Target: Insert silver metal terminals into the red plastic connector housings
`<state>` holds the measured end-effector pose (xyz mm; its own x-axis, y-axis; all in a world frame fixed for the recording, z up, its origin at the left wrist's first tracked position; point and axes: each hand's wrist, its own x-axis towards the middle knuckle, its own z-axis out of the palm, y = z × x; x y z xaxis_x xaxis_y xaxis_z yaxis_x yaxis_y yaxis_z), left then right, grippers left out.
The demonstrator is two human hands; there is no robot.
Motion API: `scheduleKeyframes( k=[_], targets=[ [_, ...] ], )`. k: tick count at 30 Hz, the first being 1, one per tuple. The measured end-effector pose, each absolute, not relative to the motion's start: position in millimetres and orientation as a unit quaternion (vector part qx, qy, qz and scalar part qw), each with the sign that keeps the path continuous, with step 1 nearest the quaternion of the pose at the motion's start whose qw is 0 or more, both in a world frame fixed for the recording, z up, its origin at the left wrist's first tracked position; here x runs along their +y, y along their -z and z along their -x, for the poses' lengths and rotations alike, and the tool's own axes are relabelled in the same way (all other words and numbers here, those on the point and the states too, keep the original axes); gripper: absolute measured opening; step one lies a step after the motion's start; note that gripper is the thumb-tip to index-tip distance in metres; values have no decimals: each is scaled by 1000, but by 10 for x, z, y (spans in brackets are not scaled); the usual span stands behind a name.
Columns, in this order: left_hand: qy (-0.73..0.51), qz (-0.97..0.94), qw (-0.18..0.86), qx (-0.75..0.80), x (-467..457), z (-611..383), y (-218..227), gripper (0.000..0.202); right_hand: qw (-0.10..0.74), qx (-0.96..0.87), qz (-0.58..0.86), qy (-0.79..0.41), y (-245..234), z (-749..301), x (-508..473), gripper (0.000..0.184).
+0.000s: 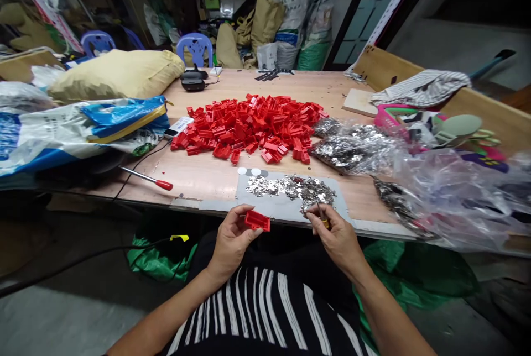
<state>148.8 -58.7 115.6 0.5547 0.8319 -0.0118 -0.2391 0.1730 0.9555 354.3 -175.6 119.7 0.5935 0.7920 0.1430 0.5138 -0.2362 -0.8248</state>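
Red casing (259, 222), left hand (230, 239) — metal pieces (347, 152) in bags (388, 158).

On the table (207, 182), heaped parts (253, 126) lie behind metal pieces (290, 187), between sacks (116, 77) left and bags (360, 148) right

The black top (257, 312) bears uneven white stripes

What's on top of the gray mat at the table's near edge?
On the gray mat lie metal pieces and, at the far left corner, white discs. What the pieces and right hand cover cannot be seen.
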Motion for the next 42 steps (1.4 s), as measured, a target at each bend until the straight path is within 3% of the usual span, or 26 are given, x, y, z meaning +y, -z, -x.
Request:
scheduleKeyframes(
  k=[7,19,22,26,28,32,42],
  targets=[
    [-408,-606,617,295,-625,-1418,-1141,39,443,-497,721,-192,-1369,-3128,-1616,21],
    [-427,-731,470,251,-642,-1411,-1033,30,418,-570,697,-117,-1413,-2966,-1572,16],
    [-411,-675,555,261,-654,-1449,-1068,32,419,-566,701,-110,-1395,-2972,-1593,15],
    [-305,-437,809,246,-654,-1486,-1143,44,419,-564,703,-111,-1374,-2983,-1611,15],
    [-233,-328,887,227,-654,-1482,-1161,47,422,-569,698,-108,-1368,-2998,-1608,14],
    [-163,-241,935,203,-668,-1467,-1149,44,420,-591,682,-99,-1362,-3048,-1583,13],
    [-120,-196,955,189,-708,-1538,-1152,23,405,-694,591,-70,-1390,-3159,-1564,13]
  ],
)
